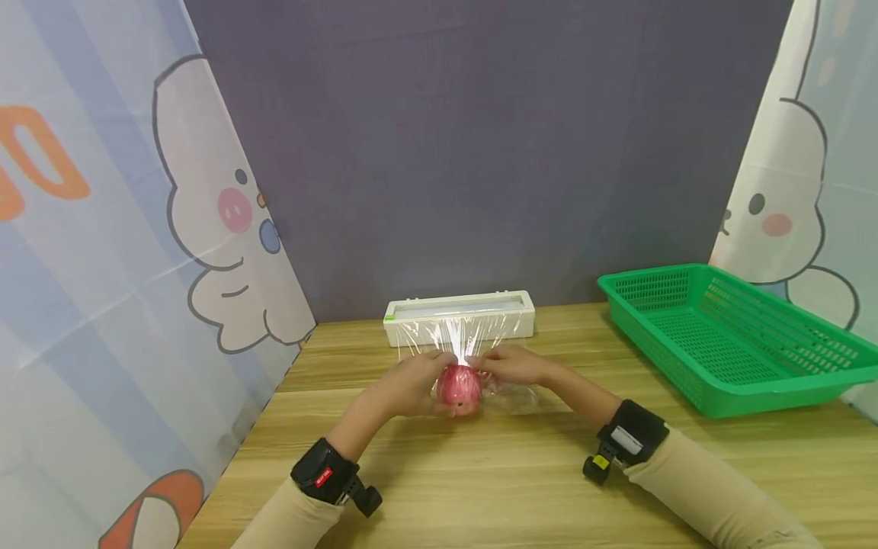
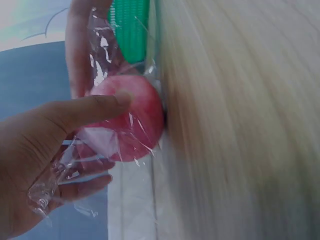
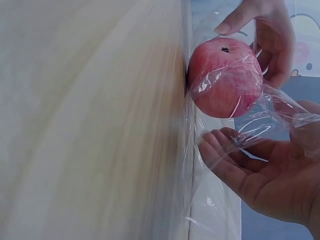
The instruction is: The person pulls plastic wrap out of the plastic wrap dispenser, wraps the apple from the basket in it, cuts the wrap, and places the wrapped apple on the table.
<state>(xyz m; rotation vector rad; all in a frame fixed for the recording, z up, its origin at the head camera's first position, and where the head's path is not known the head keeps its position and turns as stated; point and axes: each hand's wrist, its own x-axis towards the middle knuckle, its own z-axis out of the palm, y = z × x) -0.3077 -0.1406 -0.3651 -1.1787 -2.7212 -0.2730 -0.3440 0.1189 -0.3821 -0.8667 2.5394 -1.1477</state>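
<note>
From the head view, we see a red apple (image 1: 460, 390) on the wood-grain table (image 1: 480, 480), between our left hand (image 1: 414, 387) and our right hand (image 1: 511, 364). Clear cling film (image 1: 511, 398) lies over the apple and stretches back to the white film dispenser (image 1: 461, 303) behind it. The green perforated basket (image 1: 782, 390) stands to the right, well apart from both hands.

In the left wrist view, our left hand grasps the apple: its thumb presses on the apple's surface, while the other fingers reach around its far side amid crumpled film. The apple sits right at the thumb tip, touching the table.

In the right wrist view, our right hand pinches a gathered stretch of film, its 4 fingers bent. The apple lies just beyond those fingertips, apart from them, its dark calyx showing.
</note>
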